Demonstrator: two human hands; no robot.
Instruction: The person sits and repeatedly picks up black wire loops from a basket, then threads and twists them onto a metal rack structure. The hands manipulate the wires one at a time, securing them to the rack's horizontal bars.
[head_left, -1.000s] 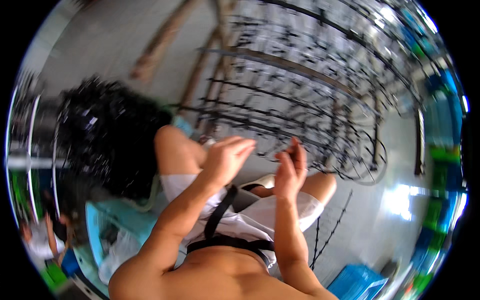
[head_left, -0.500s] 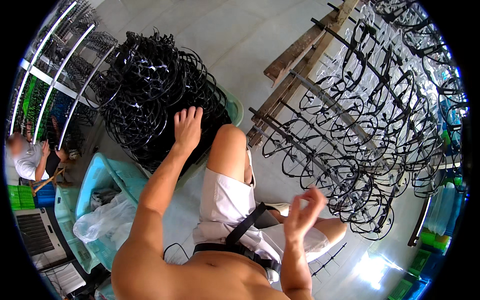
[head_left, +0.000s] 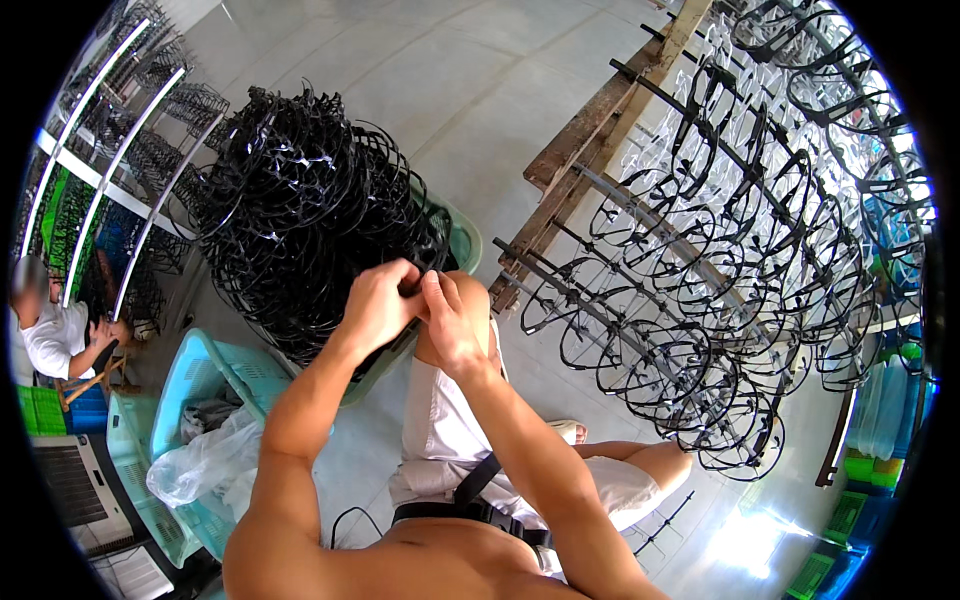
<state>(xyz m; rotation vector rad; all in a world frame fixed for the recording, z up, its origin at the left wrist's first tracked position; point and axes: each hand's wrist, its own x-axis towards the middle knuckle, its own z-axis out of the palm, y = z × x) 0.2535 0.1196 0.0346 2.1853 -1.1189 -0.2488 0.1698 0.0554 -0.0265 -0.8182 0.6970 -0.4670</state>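
Note:
Above my left knee, my left hand (head_left: 378,308) and my right hand (head_left: 450,325) meet with fingers pinched together, right at the near edge of a black pile. Whatever lies between the fingertips is too small and dark to make out. The pile (head_left: 300,200) is a tall tangle of glossy black, thin, curved plastic pieces with loops. It fills and rises over a pale green basket (head_left: 462,240). On the right, similar black looped pieces (head_left: 690,340) hang in rows from the bars of a wooden-railed rack (head_left: 570,200).
A turquoise basket (head_left: 215,350) with clear plastic bags (head_left: 215,450) stands at my left. Metal-railed racks (head_left: 110,150) hold more dark pieces at far left, where a seated person (head_left: 60,335) works. A thin black branched rod (head_left: 665,520) is low on the right.
My right hand has swung up and left from beside my right thigh to meet my left hand. My left hand has drawn back from the pile toward my knee.

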